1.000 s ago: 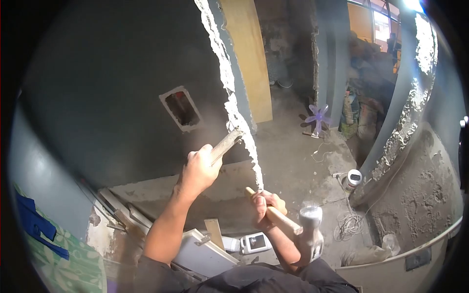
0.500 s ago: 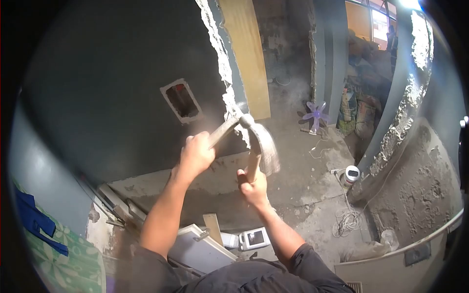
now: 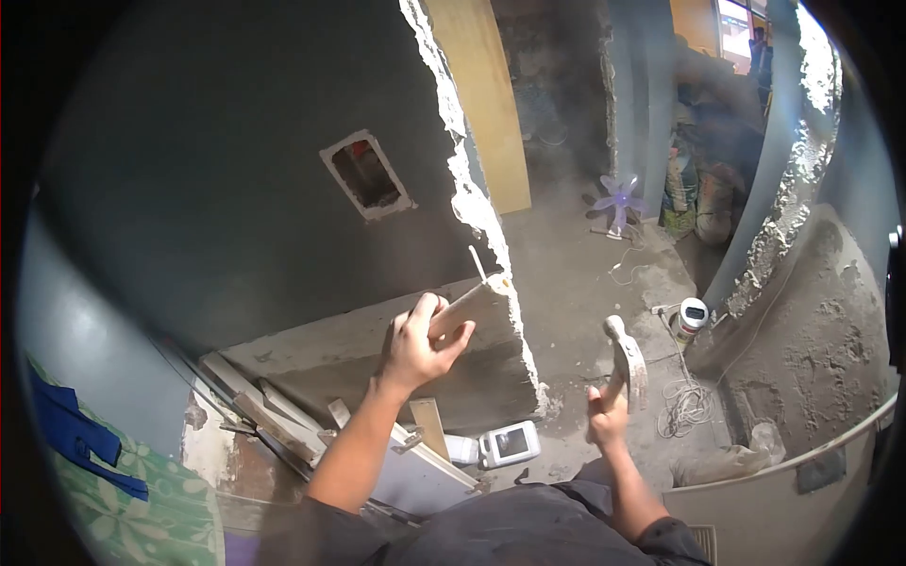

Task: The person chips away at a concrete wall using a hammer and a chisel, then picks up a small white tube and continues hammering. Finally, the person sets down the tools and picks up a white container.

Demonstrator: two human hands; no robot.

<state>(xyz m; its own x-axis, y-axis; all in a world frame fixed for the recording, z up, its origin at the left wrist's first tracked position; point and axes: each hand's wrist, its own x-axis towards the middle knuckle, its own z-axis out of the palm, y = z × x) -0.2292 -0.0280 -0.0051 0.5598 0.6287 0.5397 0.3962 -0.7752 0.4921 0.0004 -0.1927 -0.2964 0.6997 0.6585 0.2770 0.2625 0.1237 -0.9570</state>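
Note:
My left hand (image 3: pixel 415 344) is closed around a pale-handled tool (image 3: pixel 457 310) at the broken wall edge (image 3: pixel 477 208). A thin light rod sticks up near the tool's far end; its exact kind I cannot make out. My right hand (image 3: pixel 609 420) grips a claw hammer (image 3: pixel 627 358) by its wooden handle, low and to the right, apart from the wall. The hammer's head points up and away from me. Left of the broken edge, the dark grey wall has a rectangular cut-out box (image 3: pixel 361 174).
Below stand a white jug (image 3: pixel 510 443) and leaning boards (image 3: pixel 429 424). To the right are a white-topped container (image 3: pixel 692 316), coiled cable (image 3: pixel 687 410) and a purple flower-shaped object (image 3: pixel 620 201). Green patterned cloth (image 3: pixel 165 500) hangs at lower left.
My right hand has swung the hammer away from the wall edge, down and to the right. My left hand has shifted down and right, still holding its tool. The view has shifted slightly.

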